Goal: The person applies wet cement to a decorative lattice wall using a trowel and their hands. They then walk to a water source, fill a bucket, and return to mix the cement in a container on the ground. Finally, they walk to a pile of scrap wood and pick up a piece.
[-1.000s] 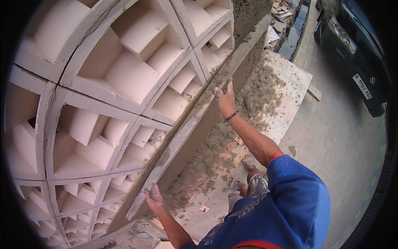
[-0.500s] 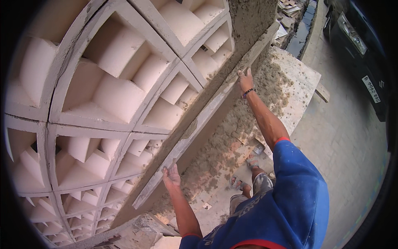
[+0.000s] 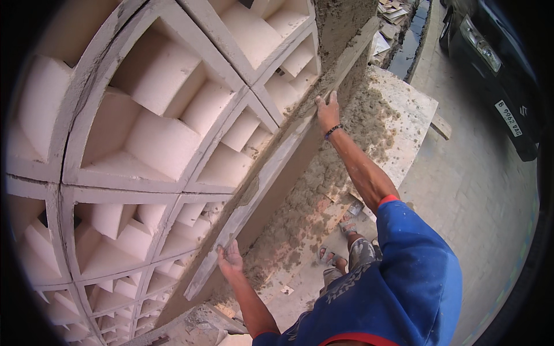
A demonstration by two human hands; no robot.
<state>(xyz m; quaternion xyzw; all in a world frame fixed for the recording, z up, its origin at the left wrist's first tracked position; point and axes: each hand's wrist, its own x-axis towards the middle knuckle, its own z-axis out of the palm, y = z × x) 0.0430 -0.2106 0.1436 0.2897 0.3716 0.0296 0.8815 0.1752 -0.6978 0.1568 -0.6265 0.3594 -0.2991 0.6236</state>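
Observation:
A long, narrow straightedge (image 3: 262, 183), smeared with mortar, lies aslant along the wet grey plaster ledge (image 3: 247, 167) at the foot of a pale breeze-block wall (image 3: 157, 108). Its near end is at the lower left, its far part at the upper right. Toward the near end my left hand (image 3: 231, 259) is closed on it, thumb at the wall-side edge. Farther up, my right hand (image 3: 328, 113), with a dark bracelet at the wrist, grips the same straightedge; some of its fingers are hidden. Mortar smears cover part of the straightedge's face.
Crumbled mortar (image 3: 288, 222) lies along a pale board (image 3: 416, 105) below the ledge. My sandalled feet (image 3: 337, 258) stand beside it. A dark car (image 3: 490, 75) is parked on paving at the right. A water-filled gutter (image 3: 411, 41) and broken tiles (image 3: 391, 14) lie at the top.
The view has shifted slightly. My right hand has come a little closer to the block wall, and my left hand sits slightly lower. Both still hold the straightedge.

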